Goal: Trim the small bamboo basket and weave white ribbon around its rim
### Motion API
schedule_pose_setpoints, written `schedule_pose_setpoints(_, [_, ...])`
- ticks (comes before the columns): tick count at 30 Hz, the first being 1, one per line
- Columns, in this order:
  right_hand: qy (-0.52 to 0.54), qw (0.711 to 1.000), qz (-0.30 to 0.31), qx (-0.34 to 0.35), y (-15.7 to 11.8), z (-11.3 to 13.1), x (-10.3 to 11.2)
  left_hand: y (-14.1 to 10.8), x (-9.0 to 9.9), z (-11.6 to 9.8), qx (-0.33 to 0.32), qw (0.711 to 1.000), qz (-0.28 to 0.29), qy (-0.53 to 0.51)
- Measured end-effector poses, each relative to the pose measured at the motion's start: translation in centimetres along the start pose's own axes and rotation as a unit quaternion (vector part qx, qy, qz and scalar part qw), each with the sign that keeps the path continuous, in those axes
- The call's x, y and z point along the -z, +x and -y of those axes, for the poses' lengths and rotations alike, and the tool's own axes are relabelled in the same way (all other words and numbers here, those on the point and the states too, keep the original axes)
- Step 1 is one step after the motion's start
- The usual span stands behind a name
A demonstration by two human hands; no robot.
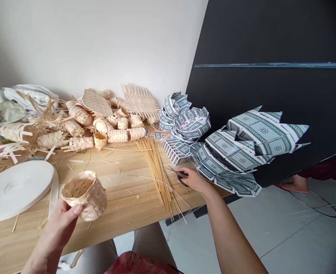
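A small round woven basket (95,199) of pale wood strips is held in my left hand (63,220), thumb on its outer wall. Its mouth tilts up and to the left, above the table's front part. Over at the right table edge, my right hand (195,179) has its fingers closed on the black handles of a pair of scissors (182,177), whose blades point left. Just left of the scissors lies a bundle of thin yellowish strips (158,173) across the table.
Woven tubes and small baskets (80,114) pile up along the wall. A large white roll of strip (19,190) lies at the left. Folded-card bowls (228,152) stand at the right beside a black panel (271,87). Loose scraps dot the wooden table (122,213).
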State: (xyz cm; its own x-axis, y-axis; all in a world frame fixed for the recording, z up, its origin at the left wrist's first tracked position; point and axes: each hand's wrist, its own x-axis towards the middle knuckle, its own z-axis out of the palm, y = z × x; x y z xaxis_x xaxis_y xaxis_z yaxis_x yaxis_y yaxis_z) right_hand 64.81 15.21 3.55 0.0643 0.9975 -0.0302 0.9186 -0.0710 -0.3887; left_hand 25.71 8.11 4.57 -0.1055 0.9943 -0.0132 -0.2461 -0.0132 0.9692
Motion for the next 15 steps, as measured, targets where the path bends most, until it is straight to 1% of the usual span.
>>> schedule_pose_setpoints(4, [-0.049,0.994,-0.024,-0.097,-0.5,-0.1,-0.7,0.2,-1.1,-0.3,-0.040,0.998,0.025,-0.036])
schedule_pose_setpoints(6, [-0.067,0.989,-0.031,-0.128,-0.5,-0.2,-1.0,0.3,-1.5,-0.2,-0.046,0.995,0.042,-0.075])
schedule_pose_setpoints(7, [-0.070,0.988,-0.030,-0.133,-0.4,-0.3,-1.1,0.2,-1.7,-0.1,-0.045,0.993,0.051,-0.099])
schedule_pose_setpoints(10, [-0.058,0.990,-0.019,-0.125,0.1,-0.8,-1.4,0.1,-1.9,0.2,-0.040,0.984,0.053,-0.163])
schedule_pose_setpoints(12, [-0.041,0.993,-0.014,-0.114,0.5,-1.3,-1.5,0.0,-1.8,0.4,-0.022,0.978,0.054,-0.199])
schedule_pose_setpoints(15, [-0.023,0.995,-0.039,-0.091,1.0,-2.5,-1.8,-0.1,-1.7,0.4,0.017,0.967,0.060,-0.247])
